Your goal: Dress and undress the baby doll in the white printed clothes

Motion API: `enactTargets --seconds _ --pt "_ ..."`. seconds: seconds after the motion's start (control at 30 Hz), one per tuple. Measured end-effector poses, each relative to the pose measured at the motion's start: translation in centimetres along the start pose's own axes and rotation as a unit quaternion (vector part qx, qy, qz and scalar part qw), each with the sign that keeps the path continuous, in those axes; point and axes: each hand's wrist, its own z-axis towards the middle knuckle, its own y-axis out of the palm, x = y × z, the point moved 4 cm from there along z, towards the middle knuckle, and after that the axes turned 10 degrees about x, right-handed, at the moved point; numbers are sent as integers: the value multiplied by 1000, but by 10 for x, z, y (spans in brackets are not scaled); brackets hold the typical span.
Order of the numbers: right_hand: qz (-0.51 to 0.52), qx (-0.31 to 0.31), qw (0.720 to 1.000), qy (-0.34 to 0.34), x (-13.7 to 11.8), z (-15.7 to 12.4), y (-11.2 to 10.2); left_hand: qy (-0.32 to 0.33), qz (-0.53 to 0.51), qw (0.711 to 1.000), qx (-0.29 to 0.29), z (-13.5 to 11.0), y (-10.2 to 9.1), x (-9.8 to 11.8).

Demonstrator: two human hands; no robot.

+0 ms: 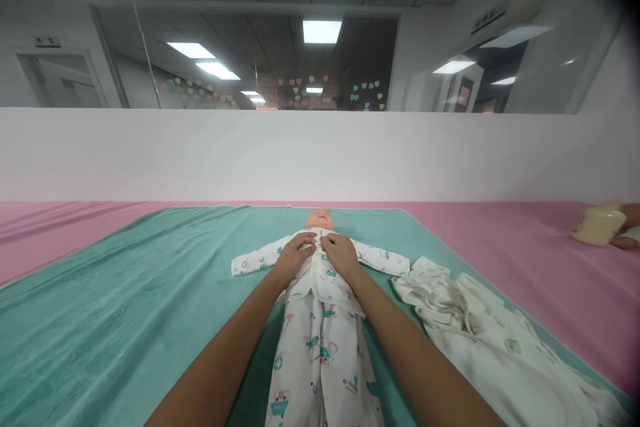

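A baby doll (320, 219) lies on its back on a teal towel (130, 293), head away from me. It wears a white printed sleepsuit (320, 340) with sleeves spread to both sides. My left hand (293, 255) and my right hand (340, 253) rest side by side on the doll's chest just below the neck. The fingers of both hands are curled and pinch the suit's front opening at the collar.
A heap of white baby clothes (480, 320) lies on the towel to the right of the doll. A pink sheet (500, 240) covers the surface around the towel. At the far right edge another person's hand holds a cream bottle (600, 225). A white partition wall stands behind.
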Motion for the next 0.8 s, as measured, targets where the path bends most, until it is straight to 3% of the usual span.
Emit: enactTargets --seconds 0.27,0.53,0.8 --pt "47 -53 997 -2 0 2 0 2 10 1000 -3 2 0 -4" --pt "39 -92 995 -7 -3 2 -1 88 61 993 41 1 1 -1" --pt "1 -80 997 -20 -6 2 -2 14 -4 1000 -19 1 -5 -9"
